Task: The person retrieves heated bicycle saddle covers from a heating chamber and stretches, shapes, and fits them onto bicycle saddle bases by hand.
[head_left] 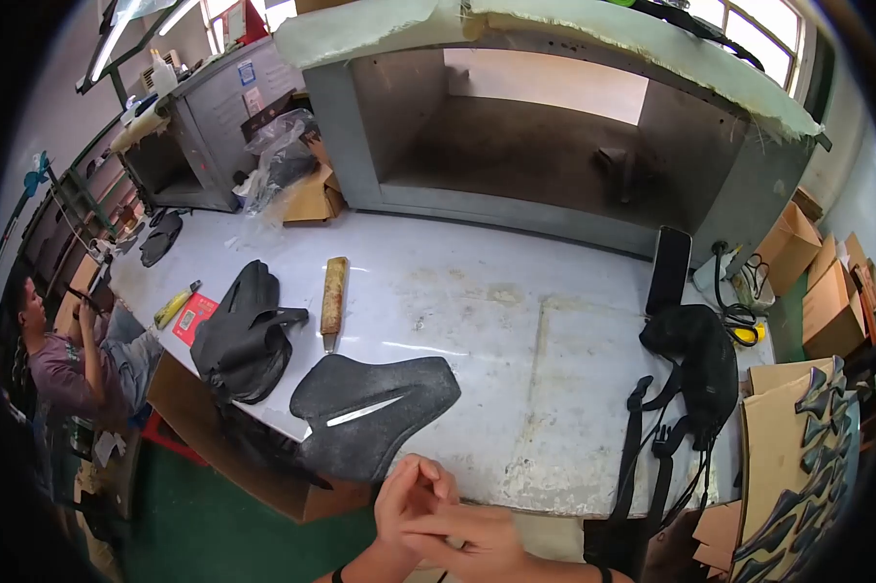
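My left hand [411,500] is at the table's near edge with its fingers curled. My right hand [477,537] meets it, fingers pressed together against the left palm; whatever may lie between them is hidden. Just beyond my hands, a black saddle-shaped piece [360,396] with a pale slit lies flat, overhanging the table edge. Behind it is a tool with a worn yellowish handle [334,296], its metal end towards the piece. More black shaped pieces [249,335] are piled to the left, beside a red card [195,317] and a yellow cutter [174,307].
A grey metal housing [365,146] stands across the table's back. On the right are a black strapped bag [707,364], a dark flat device [668,270] and a board [763,428] of dark parts. A cardboard box [181,398] sits below left; a seated person [64,369] is farther left.
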Motion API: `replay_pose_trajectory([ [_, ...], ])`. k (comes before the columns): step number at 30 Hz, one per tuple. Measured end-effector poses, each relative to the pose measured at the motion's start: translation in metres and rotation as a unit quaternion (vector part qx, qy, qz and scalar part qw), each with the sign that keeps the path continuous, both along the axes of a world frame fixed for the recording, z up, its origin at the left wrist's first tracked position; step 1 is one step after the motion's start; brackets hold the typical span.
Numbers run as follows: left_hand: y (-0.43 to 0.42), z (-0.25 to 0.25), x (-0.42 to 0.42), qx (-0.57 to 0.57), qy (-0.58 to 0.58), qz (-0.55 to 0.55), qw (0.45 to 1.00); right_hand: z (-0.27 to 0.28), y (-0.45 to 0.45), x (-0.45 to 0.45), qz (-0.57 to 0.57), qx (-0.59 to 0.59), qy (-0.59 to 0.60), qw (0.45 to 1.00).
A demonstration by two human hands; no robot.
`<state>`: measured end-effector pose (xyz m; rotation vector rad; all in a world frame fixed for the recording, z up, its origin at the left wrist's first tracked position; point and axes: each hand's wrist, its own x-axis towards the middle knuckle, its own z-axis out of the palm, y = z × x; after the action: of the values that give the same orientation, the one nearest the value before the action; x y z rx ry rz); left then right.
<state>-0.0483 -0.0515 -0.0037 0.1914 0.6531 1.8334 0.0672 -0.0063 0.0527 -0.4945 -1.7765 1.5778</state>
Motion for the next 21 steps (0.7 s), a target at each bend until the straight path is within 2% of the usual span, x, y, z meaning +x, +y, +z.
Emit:
replay_pose_trajectory([
  [2, 0.001, 0.000, 0.004, -0.031, 0.069, 0.025, 0.997, -0.006, 0.009, 0.034, -0.068, -0.035, 0.004, 0.997],
  [5, -0.002, 0.001, 0.001, -0.085, 0.245, 0.016, 0.966, -0.019, 0.024, 0.109, -0.168, -0.116, -0.081, 0.976],
  [6, -0.001, 0.022, 0.001, -0.077, 0.381, -0.026, 0.921, -0.024, 0.026, 0.141, -0.226, -0.097, -0.106, 0.964],
  [8, 0.002, 0.015, 0.000, -0.043, 0.414, -0.023, 0.909, -0.034, 0.016, 0.203, -0.317, -0.174, -0.158, 0.919],
  [9, 0.007, 0.010, -0.002, -0.029, 0.444, -0.026, 0.895, -0.015, 0.014, 0.207, -0.427, -0.165, -0.131, 0.880],
  [10, 0.009, 0.004, -0.002, -0.039, 0.447, -0.032, 0.893, -0.015, 0.005, 0.234, -0.462, -0.155, -0.138, 0.862],
  [12, 0.004, -0.004, 0.003, -0.179, 0.436, -0.075, 0.879, -0.013, -0.010, 0.277, -0.545, -0.071, -0.179, 0.816],
  [13, 0.006, -0.002, 0.008, -0.142, 0.475, -0.095, 0.864, -0.012, -0.013, 0.283, -0.601, -0.036, -0.177, 0.779],
  [14, 0.006, -0.002, 0.017, -0.080, 0.482, -0.110, 0.865, -0.018, -0.017, 0.309, -0.610, 0.021, -0.154, 0.777],
  [15, 0.011, -0.001, 0.022, 0.003, 0.546, -0.109, 0.831, -0.015, -0.022, 0.326, -0.624, 0.020, -0.180, 0.760],
  [16, 0.010, 0.008, 0.026, -0.022, 0.569, -0.211, 0.794, -0.032, -0.027, 0.366, -0.684, 0.040, -0.196, 0.702],
  [17, 0.013, 0.012, 0.035, 0.015, 0.552, -0.230, 0.802, 0.006, -0.030, 0.332, -0.654, 0.064, -0.282, 0.699],
  [18, 0.010, -0.005, 0.052, 0.048, 0.540, -0.215, 0.812, -0.001, -0.030, 0.342, -0.642, 0.068, -0.273, 0.713],
  [19, 0.011, -0.003, 0.058, 0.063, 0.561, -0.215, 0.797, -0.002, -0.030, 0.342, -0.631, 0.061, -0.273, 0.724],
  [21, 0.009, 0.002, 0.076, 0.089, 0.577, -0.218, 0.783, -0.007, -0.031, 0.354, -0.630, 0.059, -0.301, 0.713],
])
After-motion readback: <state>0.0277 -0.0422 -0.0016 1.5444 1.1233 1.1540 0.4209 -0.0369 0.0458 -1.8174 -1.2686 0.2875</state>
